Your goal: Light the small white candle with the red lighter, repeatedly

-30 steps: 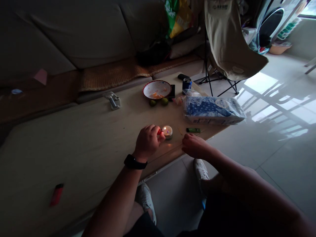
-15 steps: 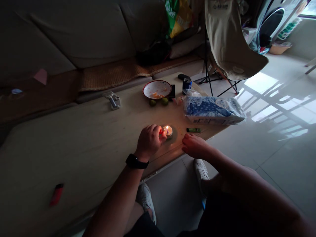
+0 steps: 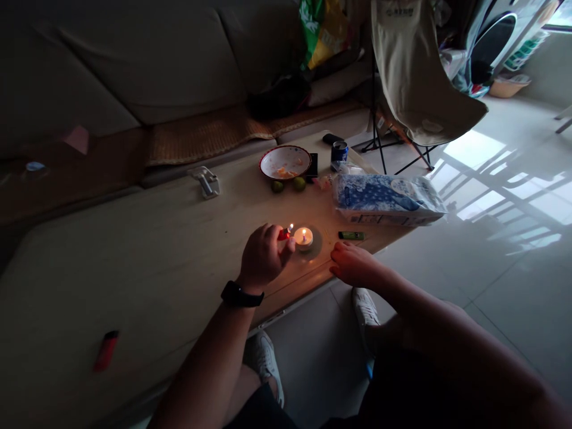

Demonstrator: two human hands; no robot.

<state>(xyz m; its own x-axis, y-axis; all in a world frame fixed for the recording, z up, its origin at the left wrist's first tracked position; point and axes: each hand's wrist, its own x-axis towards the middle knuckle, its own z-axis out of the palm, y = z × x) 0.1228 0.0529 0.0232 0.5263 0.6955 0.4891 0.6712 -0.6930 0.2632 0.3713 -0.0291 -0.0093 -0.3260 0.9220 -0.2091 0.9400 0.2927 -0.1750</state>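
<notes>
My left hand, with a dark watch on its wrist, is closed around a red lighter that has a small flame at its tip. Just right of it, a tealight candle burns on the table. My right hand rests by the table's front edge with its fingers curled; whether anything is in them is hidden. Behind that hand lies a green lighter. A thin stick, perhaps a match, lies between the candle and the green lighter.
Toward the back stand a bowl with orange scraps, two green fruits and a blue can. A plastic-wrapped tissue pack covers the right end. Another red lighter lies front left. A folding chair stands beyond.
The candle's wick has caught fire and its flame stands alone. My left hand has drawn back slightly to the left with the lit lighter. My right hand has stayed nearly still.
</notes>
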